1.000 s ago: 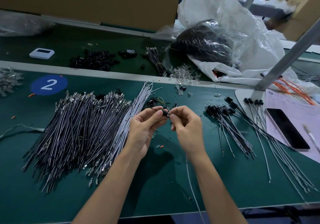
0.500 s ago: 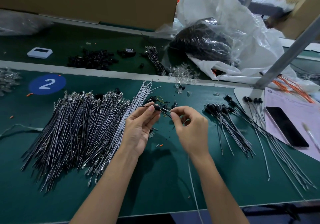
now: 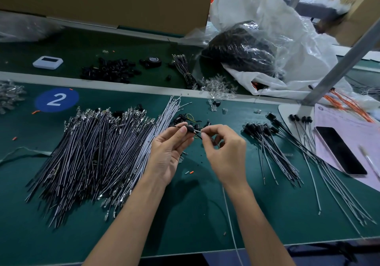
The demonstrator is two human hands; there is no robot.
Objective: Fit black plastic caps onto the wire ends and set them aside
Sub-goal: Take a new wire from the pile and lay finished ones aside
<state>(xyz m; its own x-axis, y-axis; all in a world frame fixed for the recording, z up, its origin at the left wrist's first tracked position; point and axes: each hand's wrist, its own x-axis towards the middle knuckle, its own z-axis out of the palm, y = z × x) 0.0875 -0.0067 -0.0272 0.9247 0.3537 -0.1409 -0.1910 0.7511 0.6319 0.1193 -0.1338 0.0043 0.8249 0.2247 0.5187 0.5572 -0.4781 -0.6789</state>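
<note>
Hands drawn apart now: left hand (image 3: 170, 154) pinching the cap (image 3: 189, 129), right hand (image 3: 226, 154) pinching the wire (image 3: 197, 131) through it, seating looks close

Both bare forearms enter from bottom edge, converging toward centre. Left hand (image 3: 169, 154): palm turned up toward camera, fingers reaching upward, thumb and forefinger tips pinching a black cap (image 3: 188, 129). Right hand (image 3: 225, 154): back toward camera, thumb and forefinger pinching a thin wire (image 3: 197, 131), remaining fingers curled. The two hands' fingertips near, not touching
</note>
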